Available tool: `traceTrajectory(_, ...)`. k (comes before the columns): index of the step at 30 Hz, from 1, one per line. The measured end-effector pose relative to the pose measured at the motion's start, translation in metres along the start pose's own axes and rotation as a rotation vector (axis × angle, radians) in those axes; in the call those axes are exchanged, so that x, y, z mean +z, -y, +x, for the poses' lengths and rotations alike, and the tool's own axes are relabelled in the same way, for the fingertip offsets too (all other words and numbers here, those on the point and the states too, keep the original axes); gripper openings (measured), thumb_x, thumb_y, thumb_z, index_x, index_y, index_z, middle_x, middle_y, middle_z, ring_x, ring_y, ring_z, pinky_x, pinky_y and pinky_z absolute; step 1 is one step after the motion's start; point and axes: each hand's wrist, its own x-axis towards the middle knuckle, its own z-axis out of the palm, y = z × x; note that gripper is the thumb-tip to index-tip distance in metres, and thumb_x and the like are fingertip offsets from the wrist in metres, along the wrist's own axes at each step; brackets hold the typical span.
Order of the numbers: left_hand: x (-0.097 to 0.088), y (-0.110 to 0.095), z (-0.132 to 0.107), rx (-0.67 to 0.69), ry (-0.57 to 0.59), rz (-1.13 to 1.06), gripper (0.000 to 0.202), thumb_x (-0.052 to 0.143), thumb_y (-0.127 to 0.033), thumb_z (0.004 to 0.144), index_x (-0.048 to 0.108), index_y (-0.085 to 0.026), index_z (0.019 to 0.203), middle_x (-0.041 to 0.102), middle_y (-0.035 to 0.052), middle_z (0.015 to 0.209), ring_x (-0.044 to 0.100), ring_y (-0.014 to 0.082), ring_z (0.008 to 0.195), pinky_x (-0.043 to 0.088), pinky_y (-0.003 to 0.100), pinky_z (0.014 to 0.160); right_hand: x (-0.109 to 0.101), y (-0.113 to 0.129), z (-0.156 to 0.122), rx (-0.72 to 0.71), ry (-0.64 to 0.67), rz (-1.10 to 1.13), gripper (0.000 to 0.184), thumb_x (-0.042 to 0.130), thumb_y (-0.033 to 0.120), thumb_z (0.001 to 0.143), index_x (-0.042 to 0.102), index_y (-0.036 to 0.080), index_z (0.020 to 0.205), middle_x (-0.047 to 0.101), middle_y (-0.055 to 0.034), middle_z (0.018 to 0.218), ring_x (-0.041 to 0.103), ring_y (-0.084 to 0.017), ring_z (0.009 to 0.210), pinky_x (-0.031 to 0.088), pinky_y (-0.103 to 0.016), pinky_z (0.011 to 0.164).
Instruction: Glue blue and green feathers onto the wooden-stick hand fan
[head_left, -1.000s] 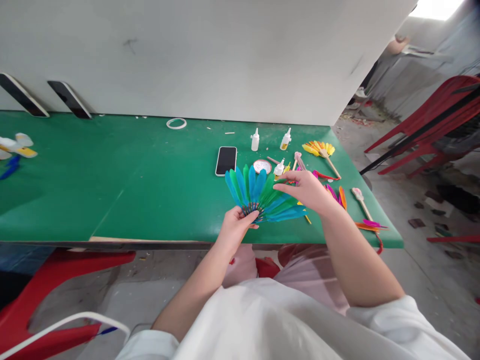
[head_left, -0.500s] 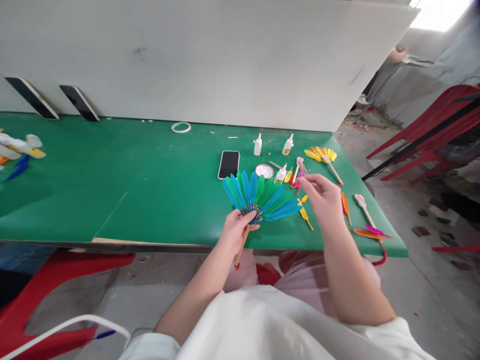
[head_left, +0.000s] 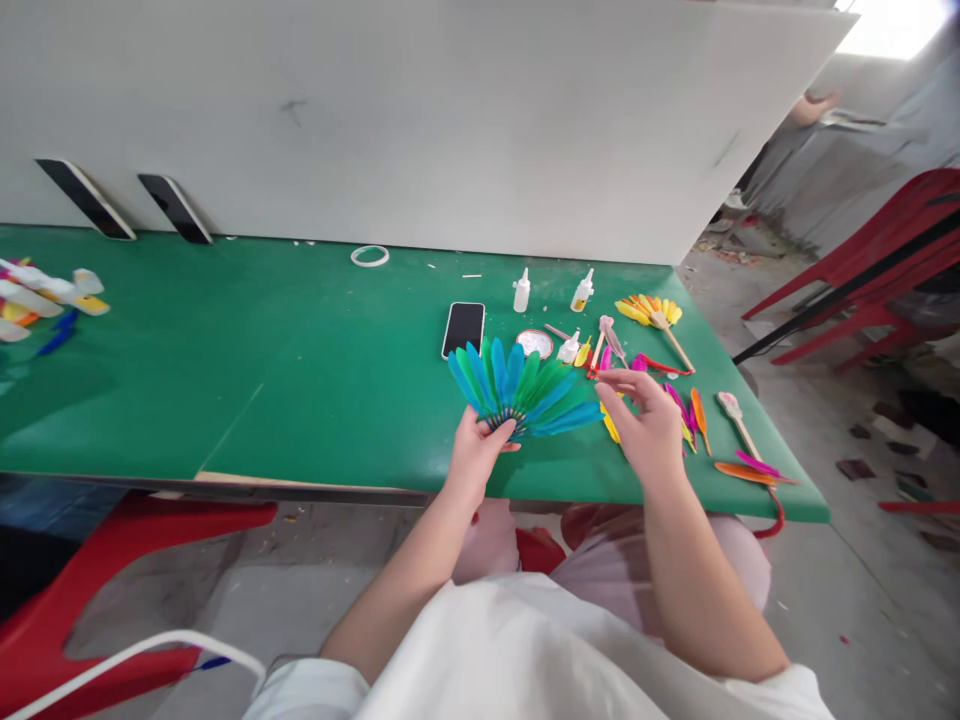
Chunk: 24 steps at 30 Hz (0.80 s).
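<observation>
A fan of blue and green feathers (head_left: 517,390) is spread above the front of the table. My left hand (head_left: 480,455) is closed around its base, thumb on the dark-bound quills, and the handle below is mostly hidden by the hand and forearm. Just right of the fan's outermost feather tips is my right hand (head_left: 645,420), its fingers bent and the thumb slightly apart from them; nothing shows between them. Under and beyond that hand lie loose yellow and pink feathers. An orange feather (head_left: 700,420) is to its right.
On the green table (head_left: 300,400) are a phone (head_left: 464,329), white glue bottles (head_left: 522,291), a round lid (head_left: 534,344) and a yellow feather fan (head_left: 651,310). A wooden stick (head_left: 739,422) lies near the right edge. A pale panel (head_left: 450,120) borders the back.
My right hand has come down and closer to the feather fan's right edge. The fan has tilted a little, hiding its handle. The whole view has shifted slightly.
</observation>
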Motion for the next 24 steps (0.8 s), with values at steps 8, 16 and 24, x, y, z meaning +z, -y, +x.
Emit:
traceTrajectory(8, 0.003, -0.003, -0.011, 0.093, 0.043, 0.130, 0.044, 0.066, -0.023, 0.067, 0.044, -0.019, 0.104, 0.061, 0.0005, 0.085, 0.060, 0.0126, 0.073, 0.052, 0.019, 0.049, -0.004, 0.034, 0.018, -0.176, 0.430, -0.093, 0.052, 0.062, 0.027, 0.075, 0.043, 0.029, 0.124, 0.061, -0.0018, 0.106, 0.055, -0.020, 0.103, 0.042, -0.039, 0.091)
traceTrajectory(16, 0.002, -0.007, -0.015, 0.060, 0.141, 0.017, 0.042, 0.069, -0.018, 0.064, 0.048, -0.020, 0.100, 0.063, 0.0000, 0.089, 0.061, 0.0143, 0.082, 0.055, 0.028, 0.067, -0.005, 0.038, 0.023, -0.241, 0.267, -0.138, 0.047, 0.059, 0.026, 0.077, 0.045, 0.029, 0.122, 0.059, -0.0022, 0.109, 0.051, -0.022, 0.109, 0.038, -0.043, 0.096)
traceTrajectory(24, 0.000, -0.008, -0.032, 0.210, -0.024, 0.209, 0.020, 0.068, -0.028, 0.067, 0.063, -0.018, 0.084, 0.068, 0.0041, 0.091, 0.062, 0.0210, 0.091, 0.048, 0.034, 0.087, -0.006, 0.029, -0.028, -0.107, -0.277, 0.109, 0.018, 0.054, 0.027, 0.080, 0.056, 0.025, 0.097, 0.060, -0.0050, 0.090, 0.060, -0.020, 0.086, 0.048, -0.040, 0.080)
